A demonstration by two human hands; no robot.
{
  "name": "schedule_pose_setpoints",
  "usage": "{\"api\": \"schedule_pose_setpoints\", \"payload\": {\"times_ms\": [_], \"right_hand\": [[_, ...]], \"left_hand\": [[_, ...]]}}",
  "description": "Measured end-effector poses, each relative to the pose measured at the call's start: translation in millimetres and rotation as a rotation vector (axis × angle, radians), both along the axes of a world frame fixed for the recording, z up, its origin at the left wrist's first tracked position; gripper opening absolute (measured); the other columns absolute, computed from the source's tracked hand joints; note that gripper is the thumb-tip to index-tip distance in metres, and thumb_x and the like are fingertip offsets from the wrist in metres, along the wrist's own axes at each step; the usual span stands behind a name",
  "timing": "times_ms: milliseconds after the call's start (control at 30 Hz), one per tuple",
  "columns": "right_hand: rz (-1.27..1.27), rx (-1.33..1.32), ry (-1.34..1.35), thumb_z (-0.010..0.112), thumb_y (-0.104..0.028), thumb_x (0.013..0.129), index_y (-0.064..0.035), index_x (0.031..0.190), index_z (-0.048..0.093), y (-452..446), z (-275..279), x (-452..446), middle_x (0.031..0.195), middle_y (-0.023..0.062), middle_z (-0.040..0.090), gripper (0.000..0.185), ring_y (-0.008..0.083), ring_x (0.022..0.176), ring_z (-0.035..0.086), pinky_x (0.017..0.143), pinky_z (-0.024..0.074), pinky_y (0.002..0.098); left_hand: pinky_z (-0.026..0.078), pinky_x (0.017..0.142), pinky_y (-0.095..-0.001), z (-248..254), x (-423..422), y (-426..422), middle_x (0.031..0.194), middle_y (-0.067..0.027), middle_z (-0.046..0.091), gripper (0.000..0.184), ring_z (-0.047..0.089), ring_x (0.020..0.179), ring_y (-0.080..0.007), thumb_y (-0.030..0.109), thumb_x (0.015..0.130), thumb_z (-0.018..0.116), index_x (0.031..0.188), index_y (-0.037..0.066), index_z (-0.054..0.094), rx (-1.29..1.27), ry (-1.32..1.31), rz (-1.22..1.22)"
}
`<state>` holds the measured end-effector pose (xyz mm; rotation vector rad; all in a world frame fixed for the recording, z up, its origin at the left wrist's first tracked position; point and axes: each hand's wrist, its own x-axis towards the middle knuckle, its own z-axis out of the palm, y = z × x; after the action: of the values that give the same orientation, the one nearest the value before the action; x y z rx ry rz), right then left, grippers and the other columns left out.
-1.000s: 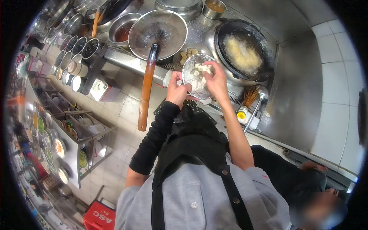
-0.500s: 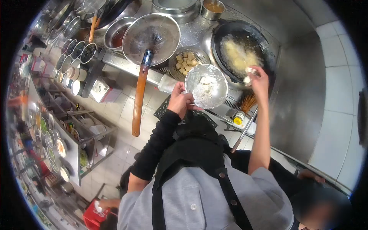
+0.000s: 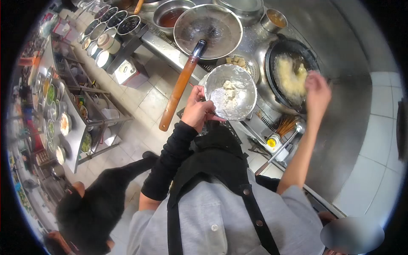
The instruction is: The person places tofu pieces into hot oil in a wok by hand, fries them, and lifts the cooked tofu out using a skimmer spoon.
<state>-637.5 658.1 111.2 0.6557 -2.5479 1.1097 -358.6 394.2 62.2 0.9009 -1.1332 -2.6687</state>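
Note:
My left hand (image 3: pixel 199 111) grips the rim of a shallow metal bowl (image 3: pixel 248 85), fingers closed on its left side. White powder and pale clumps (image 3: pixel 230 94) lie inside it. Over the right edge of a black wok (image 3: pixel 309 53) is my right hand (image 3: pixel 318 91), its fingertips smeared by motion, so whether they hold anything is unclear. Pale yellow pieces (image 3: pixel 291 78) fry in the oil below. Behind the bowl, a perforated pan (image 3: pixel 254 70) holds light brown cubes (image 3: pixel 238 61), partly covered.
A wide round strainer (image 3: pixel 212 23) with a wooden handle (image 3: pixel 180 93) juts over the counter edge. Beyond stand a pot of reddish liquid (image 3: pixel 172 18) and a small pot (image 3: pixel 276 19). A yellow-capped bottle (image 3: pixel 272 142) is below the wok. A person (image 3: pixel 100 204) in dark clothes is at lower left.
The view has turned, shifting the stove rightward in it. My right hand held white-coated pieces by the wok; now it is blurred and they cannot be made out. A person has appeared at lower left.

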Motion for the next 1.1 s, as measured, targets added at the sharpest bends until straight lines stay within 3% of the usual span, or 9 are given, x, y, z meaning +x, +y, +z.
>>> {"api": "schedule_pose_setpoints", "payload": {"times_ms": [100,233,333,433,600,867,933,1033,1100], "right_hand": [[0.146,-0.05,-0.459,0.064,-0.016,0.098,-0.0046,0.117,0.073,-76,14,134,0.103,0.0113,0.076,0.024,0.0164,0.089,0.071,0.079,0.0563,0.0313],[0.147,0.104,-0.178,0.066,-0.005,0.088,0.0044,0.126,0.06,-142,-32,197,0.12,0.0255,0.062,0.04,0.0459,0.115,0.059,0.101,0.0464,0.0518],[0.155,0.121,-0.211,0.064,-0.003,0.086,0.0019,0.121,0.062,-149,-58,198,0.118,0.0249,0.061,0.035,0.0459,0.113,0.059,0.098,0.0473,0.0511],[0.176,0.099,-0.33,0.062,0.0,0.086,-0.0012,0.116,0.062,-137,-69,194,0.113,0.0253,0.061,0.03,0.0467,0.108,0.06,0.095,0.0477,0.0528],[0.087,0.167,-0.24,0.065,-0.003,0.086,-0.0008,0.112,0.062,-111,-72,175,0.112,0.0252,0.06,0.027,0.0477,0.105,0.06,0.091,0.0473,0.0542],[-0.031,-0.196,-0.24,0.075,-0.006,0.089,-0.0046,0.112,0.069,-36,-56,103,0.102,0.0048,0.072,0.023,0.0132,0.083,0.065,0.075,0.0542,0.0307],[-0.124,0.076,-0.139,0.074,-0.009,0.089,-0.0033,0.112,0.069,0,-60,44,0.095,0.0121,0.072,0.024,0.0203,0.078,0.067,0.074,0.0538,0.0361],[-0.125,0.509,-0.078,0.066,-0.007,0.084,0.0006,0.106,0.072,64,-129,-81,0.097,0.0289,0.071,0.024,0.0494,0.096,0.067,0.082,0.053,0.0501],[-0.12,0.616,-0.06,0.06,-0.003,0.083,-0.0002,0.104,0.076,92,-166,-148,0.1,0.0317,0.07,0.027,0.0465,0.1,0.068,0.085,0.0547,0.0509]], "left_hand": [[0.068,0.071,-0.0524,4,7,-4,0.124,-0.0104,0.049,0.042,0.067,0.095,-0.0289,-0.013,0.081,0.05,0.114,0.009,0.037,-0.072,0.03,0.026],[0.067,0.063,-0.0486,7,9,-3,0.114,-0.0098,0.05,0.041,0.067,0.089,-0.0279,-0.013,0.079,0.057,0.104,0.011,0.037,-0.144,0.095,-0.001],[0.064,0.05,-0.0398,5,6,9,0.097,-0.0093,0.054,0.037,0.065,0.077,-0.0228,-0.007,0.076,0.062,0.098,0.012,0.039,-0.378,0.095,-0.022],[0.061,0.05,-0.0366,-2,5,11,0.092,-0.0058,0.052,0.035,0.061,0.08,-0.0186,-0.006,0.075,0.063,0.096,0.011,0.041,-0.196,0.081,-0.077],[0.058,0.051,-0.0363,-20,-8,27,0.102,-0.0056,0.05,0.036,0.058,0.077,-0.0162,-0.007,0.074,0.063,0.098,0.01,0.043,-0.262,0.086,-0.063],[0.067,0.055,-0.0521,-24,-31,33,0.113,-0.0104,0.05,0.042,0.067,0.083,-0.0297,-0.011,0.077,0.057,0.11,0.009,0.043,-0.126,-0.019,-0.052],[0.067,0.057,-0.0526,-13,-19,21,0.113,-0.0117,0.052,0.043,0.067,0.085,-0.0309,-0.011,0.077,0.055,0.114,0.008,0.042,-0.027,-0.032,0.004],[0.067,0.063,-0.0543,4,19,-10,0.117,-0.0172,0.056,0.044,0.069,0.092,-0.0352,-0.01,0.079,0.05,0.12,0.004,0.04,-0.039,-0.011,0.084],[0.068,0.067,-0.054,15,56,-36,0.118,-0.0196,0.056,0.045,0.07,0.094,-0.0363,-0.009,0.079,0.05,0.121,0.003,0.04,-0.032,-0.015,0.187]]}}
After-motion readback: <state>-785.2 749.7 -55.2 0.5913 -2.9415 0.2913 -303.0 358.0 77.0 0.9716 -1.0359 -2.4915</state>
